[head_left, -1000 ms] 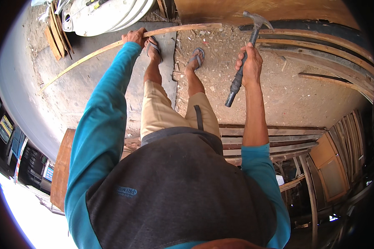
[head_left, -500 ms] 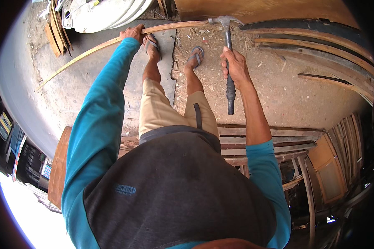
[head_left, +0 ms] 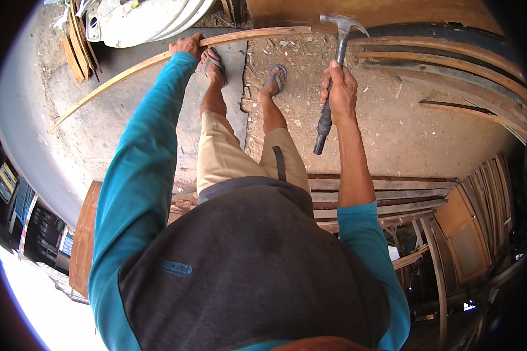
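Since half a second ago, the hammer (head_left: 327, 111) has been drawn away to the right, so that its head, seen then over the right end of the wood strip (head_left: 240, 35), now appears just beside that end with a small gap in view. By the right hand (head_left: 341, 90) the hammer is gripped around its dark handle, fingers wrapped and clamped on it, the head pointing away from the body and the butt toward it. By the left hand (head_left: 185, 45) the strip is held partway along, with the fingers closed over it; how the fingertips sit underneath cannot be told. The long, thin strip is stretched across in front of the feet, passing just beyond the left sandal (head_left: 215, 58); whether it is resting on the ground cannot be told. Long wooden planks (head_left: 439, 67) are laid to the right of the hammer, and a white plastic object (head_left: 146, 23) is seen beyond the left hand. Wood chips are scattered over the dirt floor (head_left: 392, 134).
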A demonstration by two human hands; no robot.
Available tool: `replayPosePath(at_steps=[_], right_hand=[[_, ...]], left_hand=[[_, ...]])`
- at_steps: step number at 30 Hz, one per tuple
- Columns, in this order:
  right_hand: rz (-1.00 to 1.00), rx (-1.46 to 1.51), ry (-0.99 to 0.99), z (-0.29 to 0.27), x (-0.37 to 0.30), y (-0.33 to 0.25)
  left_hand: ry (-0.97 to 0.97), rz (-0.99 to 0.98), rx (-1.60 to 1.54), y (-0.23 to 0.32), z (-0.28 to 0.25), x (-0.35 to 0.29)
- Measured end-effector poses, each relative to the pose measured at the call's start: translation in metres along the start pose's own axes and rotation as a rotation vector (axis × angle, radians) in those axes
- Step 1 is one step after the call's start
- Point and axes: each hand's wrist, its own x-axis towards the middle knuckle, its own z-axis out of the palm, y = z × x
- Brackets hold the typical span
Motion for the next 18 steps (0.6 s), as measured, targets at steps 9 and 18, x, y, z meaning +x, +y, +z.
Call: replayPosePath(at_steps=[9, 18], right_hand=[[-0.191, -0.584, 0.054, 0.015, -0.01, -0.002], [-0.268, -0.84, 0.005, 0.032, -0.018, -0.018]], left_hand=[[0.043, 0.024, -0.009, -0.01, 0.008, 0.009], [0.092, 0.062, -0.048, -0.005, 0.004, 0.003]])
